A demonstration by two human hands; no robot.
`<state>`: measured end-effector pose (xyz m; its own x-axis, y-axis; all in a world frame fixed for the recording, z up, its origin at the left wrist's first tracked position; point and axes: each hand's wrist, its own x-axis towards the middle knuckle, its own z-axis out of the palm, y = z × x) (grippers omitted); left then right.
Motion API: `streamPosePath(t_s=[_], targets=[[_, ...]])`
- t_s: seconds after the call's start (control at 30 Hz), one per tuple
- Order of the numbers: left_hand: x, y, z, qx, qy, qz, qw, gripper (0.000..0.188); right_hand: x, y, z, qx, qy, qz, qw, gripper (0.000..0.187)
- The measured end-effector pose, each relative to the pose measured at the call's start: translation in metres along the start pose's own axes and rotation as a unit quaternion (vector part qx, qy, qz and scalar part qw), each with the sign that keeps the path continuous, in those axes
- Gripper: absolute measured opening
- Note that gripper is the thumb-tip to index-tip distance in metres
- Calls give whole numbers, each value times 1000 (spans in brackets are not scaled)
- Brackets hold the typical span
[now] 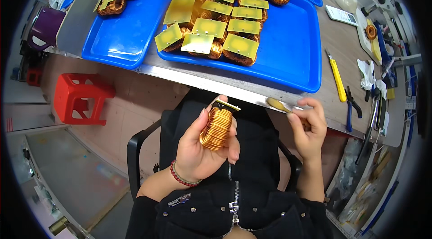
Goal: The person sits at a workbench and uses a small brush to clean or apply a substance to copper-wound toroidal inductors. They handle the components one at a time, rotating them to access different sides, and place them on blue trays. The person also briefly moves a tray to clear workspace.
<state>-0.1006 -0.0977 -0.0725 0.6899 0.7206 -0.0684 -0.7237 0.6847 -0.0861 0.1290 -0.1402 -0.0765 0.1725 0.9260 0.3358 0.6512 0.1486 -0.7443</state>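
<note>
My left hand [198, 149] is closed round a toroidal coil [216, 128] wound with copper wire, held above my lap. A small yellow-green circuit board [227, 104] sits on top of that coil. My right hand [309, 128] pinches a small brush [277, 104] with a tan tip that points left, apart from the coil and close to the table's front edge. Most of the brush's handle is hidden by the fingers. Beyond my hands, a blue tray [288, 70] bears rows of similar coils [240, 50] with boards on them.
Another blue tray [121, 56] with coils stands at the left. On the table's right lie a yellow utility knife [336, 77], pliers [352, 106], a white device [342, 15] and crumpled tissue [366, 74]. A red stool [83, 97] stands on the floor, and a purple mug [47, 27] is far left.
</note>
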Motion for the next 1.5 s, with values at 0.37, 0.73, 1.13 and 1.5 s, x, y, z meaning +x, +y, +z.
streamPosePath(t_s=[0.37,0.73,1.13,1.5], targets=[[6,-17,12,255,44,-4,966,60,31,-64,35,204,-125,-39,970,82],[20,-9,-15,724,1,362,587,67,18,-61,45,691,-172,286,641,61],[43,4,44,828,-102,256,488,37,22,-35,-16,-86,72,-84,990,34],[204,5,117,958,-182,133,177,37,-13,81,-198,-278,339,176,881,38]])
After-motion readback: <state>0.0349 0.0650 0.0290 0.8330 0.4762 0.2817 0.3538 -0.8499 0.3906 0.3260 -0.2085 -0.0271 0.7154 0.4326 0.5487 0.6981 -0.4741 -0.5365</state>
